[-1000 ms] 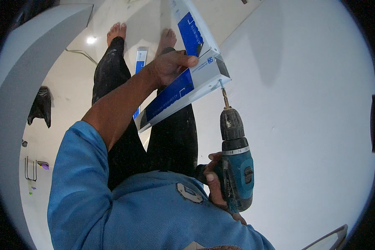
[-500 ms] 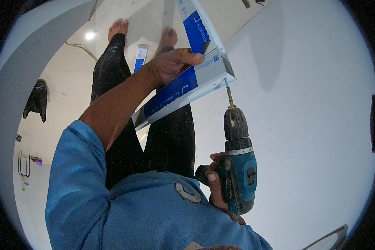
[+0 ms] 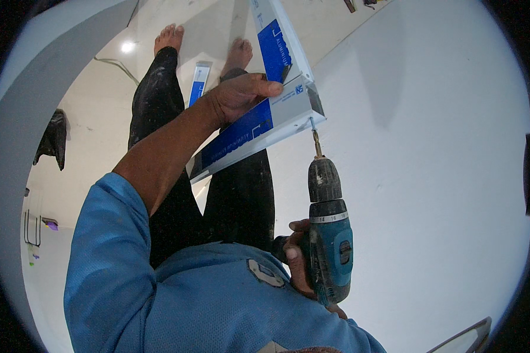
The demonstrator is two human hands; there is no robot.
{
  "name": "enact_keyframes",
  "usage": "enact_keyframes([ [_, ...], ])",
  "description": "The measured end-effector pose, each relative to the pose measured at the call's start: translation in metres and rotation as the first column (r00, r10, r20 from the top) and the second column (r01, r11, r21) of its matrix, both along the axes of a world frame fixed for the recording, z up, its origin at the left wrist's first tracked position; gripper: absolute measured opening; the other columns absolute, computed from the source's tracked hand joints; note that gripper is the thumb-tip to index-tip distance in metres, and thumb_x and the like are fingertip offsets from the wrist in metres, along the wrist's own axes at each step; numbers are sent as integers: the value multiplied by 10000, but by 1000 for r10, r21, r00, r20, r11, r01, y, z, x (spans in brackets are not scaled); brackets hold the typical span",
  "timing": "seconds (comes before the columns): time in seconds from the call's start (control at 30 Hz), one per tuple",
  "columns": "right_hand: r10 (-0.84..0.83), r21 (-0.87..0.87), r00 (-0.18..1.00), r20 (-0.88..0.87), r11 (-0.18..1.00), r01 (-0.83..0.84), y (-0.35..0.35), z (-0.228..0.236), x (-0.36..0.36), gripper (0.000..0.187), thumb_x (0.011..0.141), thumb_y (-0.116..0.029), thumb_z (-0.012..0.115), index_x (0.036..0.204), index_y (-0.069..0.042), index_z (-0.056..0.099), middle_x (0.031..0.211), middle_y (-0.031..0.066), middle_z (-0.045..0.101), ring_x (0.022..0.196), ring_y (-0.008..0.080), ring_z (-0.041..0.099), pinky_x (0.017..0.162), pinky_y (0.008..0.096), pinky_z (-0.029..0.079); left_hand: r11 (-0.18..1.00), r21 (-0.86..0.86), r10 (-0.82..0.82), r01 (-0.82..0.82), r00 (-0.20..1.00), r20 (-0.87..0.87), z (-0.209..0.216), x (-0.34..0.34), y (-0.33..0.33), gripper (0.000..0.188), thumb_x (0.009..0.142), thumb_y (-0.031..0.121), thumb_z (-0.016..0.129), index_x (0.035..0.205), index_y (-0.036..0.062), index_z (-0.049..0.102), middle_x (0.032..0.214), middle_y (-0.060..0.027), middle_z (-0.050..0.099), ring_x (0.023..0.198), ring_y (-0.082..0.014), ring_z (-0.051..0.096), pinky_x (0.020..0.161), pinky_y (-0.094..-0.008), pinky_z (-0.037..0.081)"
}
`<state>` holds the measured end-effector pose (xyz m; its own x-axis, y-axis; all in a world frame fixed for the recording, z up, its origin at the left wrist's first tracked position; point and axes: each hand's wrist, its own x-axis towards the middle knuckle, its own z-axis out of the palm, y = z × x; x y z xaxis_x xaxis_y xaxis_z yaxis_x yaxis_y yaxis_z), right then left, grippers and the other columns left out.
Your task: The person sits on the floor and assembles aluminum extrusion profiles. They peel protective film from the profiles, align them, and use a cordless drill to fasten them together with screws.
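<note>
My left hand is closed on the corner of an aluminium frame, its thumb pressed on the white face near the joint. Two white lengths with blue protective film meet at that corner, one running up and away, the other back toward my legs. My right hand grips the handle of a teal and black cordless drill, pointing away from me. In its chuck sits a gold-coloured bit, and at the bit's tip a thin screw meets the frame's edge by the corner.
Another white piece with blue film lies on the floor between my legs. A black plastic bag and a wire rack are at the left. A white wall fills the right side. Green strands lie near my left foot.
The drill and the frame's corner have shifted a little to the left together. The drill's body has also dropped slightly lower in view; both hands keep their hold.
</note>
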<state>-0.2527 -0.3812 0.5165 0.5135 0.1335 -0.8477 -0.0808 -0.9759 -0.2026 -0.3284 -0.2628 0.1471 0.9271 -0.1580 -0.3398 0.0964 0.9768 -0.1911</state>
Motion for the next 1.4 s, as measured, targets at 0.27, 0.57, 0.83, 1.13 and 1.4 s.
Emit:
enact_keyframes([
  [0.27, -25, 26, 1000, -8, 999, 25, 2, 3, 0, 468, 977, -335, 829, 1291, -31, 660, 832, 26, 690, 780, 144, 678, 736, 321, 569, 960, 272, 157, -69, 936, -314, 47, 28, 45, 855, 901, 520, 821, 1440, -63, 501, 1260, -221, 651, 1268, -331, 603, 1178, -458, 409],
  [0.57, 198, -68, 980, -12, 978, -198, -24, 2, -1, 852, 895, -393, 880, 1575, -76, 476, 1469, 187, 567, 1316, 337, 614, 1084, 457, 540, 857, 422, 50, 296, 767, -639, 94, 54, 56, 818, 916, 538, 712, 1425, -51, 458, 1065, -183, 633, 952, -293, 677, 924, -481, 555],
  [0.83, -18, -142, 996, -90, 990, 5, -10, 0, 7, 971, 862, -471, 888, 1637, -104, 431, 1619, 216, 503, 1451, 386, 565, 1172, 514, 511, 755, 559, 145, 342, 745, -651, 91, 56, 45, 665, 932, 545, 669, 1273, -17, 572, 981, -107, 602, 864, -228, 655, 814, -377, 548],
  [1.13, 86, -199, 995, -51, 976, -94, -1, 6, 4, 1002, 858, -479, 891, 1648, -100, 404, 1599, 213, 526, 1447, 379, 571, 1178, 514, 506, 694, 598, 121, 401, 754, -646, 108, 58, 53, 858, 889, 629, 696, 1367, -65, 532, 1106, -154, 578, 993, -255, 666, 900, -381, 562],
  [1.4, 42, -197, 995, -89, 979, -59, 5, 13, 3, 1079, 842, -496, 906, 1676, -99, 347, 1576, 214, 548, 1444, 381, 573, 1177, 517, 505, 772, 528, 83, 353, 769, -634, 117, 54, 62, 674, 904, 433, 711, 1365, -26, 532, 1006, -97, 619, 935, -207, 677, 870, -355, 573],
])
